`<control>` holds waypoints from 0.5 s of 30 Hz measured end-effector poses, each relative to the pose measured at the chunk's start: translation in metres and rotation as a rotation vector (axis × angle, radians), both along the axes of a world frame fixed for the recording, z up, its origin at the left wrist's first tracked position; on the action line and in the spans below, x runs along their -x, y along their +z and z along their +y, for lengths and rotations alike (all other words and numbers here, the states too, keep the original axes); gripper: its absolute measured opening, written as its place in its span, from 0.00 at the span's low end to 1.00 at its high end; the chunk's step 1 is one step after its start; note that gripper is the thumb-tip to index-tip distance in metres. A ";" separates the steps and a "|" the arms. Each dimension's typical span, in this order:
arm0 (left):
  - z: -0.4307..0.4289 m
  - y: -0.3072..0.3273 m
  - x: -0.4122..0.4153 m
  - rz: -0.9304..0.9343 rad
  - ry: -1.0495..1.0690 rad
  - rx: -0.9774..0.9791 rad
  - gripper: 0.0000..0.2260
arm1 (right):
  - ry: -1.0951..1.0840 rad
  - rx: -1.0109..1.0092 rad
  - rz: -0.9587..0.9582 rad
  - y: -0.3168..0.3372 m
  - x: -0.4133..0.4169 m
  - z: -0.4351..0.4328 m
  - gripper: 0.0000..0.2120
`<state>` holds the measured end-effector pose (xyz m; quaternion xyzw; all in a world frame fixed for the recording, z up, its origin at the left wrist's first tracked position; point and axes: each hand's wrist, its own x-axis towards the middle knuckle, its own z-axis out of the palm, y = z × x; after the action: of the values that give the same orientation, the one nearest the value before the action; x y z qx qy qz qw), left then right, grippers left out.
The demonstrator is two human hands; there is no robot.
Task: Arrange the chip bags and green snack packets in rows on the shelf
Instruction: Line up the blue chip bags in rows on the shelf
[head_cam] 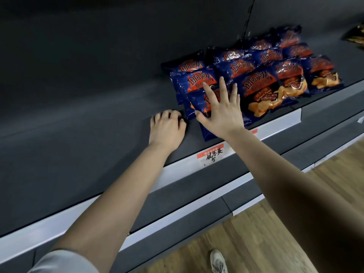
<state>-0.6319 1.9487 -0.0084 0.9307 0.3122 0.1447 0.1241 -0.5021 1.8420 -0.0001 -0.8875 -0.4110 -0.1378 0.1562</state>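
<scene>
The blue chip bags [262, 75] lay on the dark shelf [88, 115], toward its right side. They sat in rows that ran from the front edge to the back, and each bag lay partly on top of the one behind it. The bags had red and orange print on them, and the front ones showed pictures of yellow chips.

The right hand [218, 111] was open wide with its fingers spread out. It lay flat on the front bag [197, 104] of the row farthest left, pressing on it. It was not wrapped around anything.

The left hand [167, 129] rested on the bare shelf, just beside that bag. Its fingers were curled under, and it held nothing.

A white strip ran along the front edge of the shelf. A price tag [211, 154] with a red top and black writing sat on the strip, below the hands.

A dark packet [354, 34] showed at the far right edge, but it was too blurry to tell what it was.

Below the shelf was a wooden floor [256, 233], with a light shoe [217, 261] on it. A gray sleeve [65, 261] showed on the left arm.
</scene>
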 end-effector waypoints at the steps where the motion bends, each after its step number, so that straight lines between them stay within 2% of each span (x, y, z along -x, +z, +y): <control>1: 0.000 0.000 0.000 0.000 -0.003 0.004 0.16 | -0.004 0.006 0.006 0.001 0.000 0.000 0.37; 11: 0.001 0.005 0.002 0.000 -0.009 0.030 0.16 | -0.045 0.061 0.002 0.009 0.003 0.000 0.34; 15: 0.004 0.017 0.005 -0.006 0.011 0.030 0.16 | 0.011 -0.120 -0.079 0.023 0.016 0.014 0.33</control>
<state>-0.6370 1.9531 0.0083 0.9265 0.3192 0.1435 0.1384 -0.5177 1.8556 0.0226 -0.8681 -0.4129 -0.1959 0.1937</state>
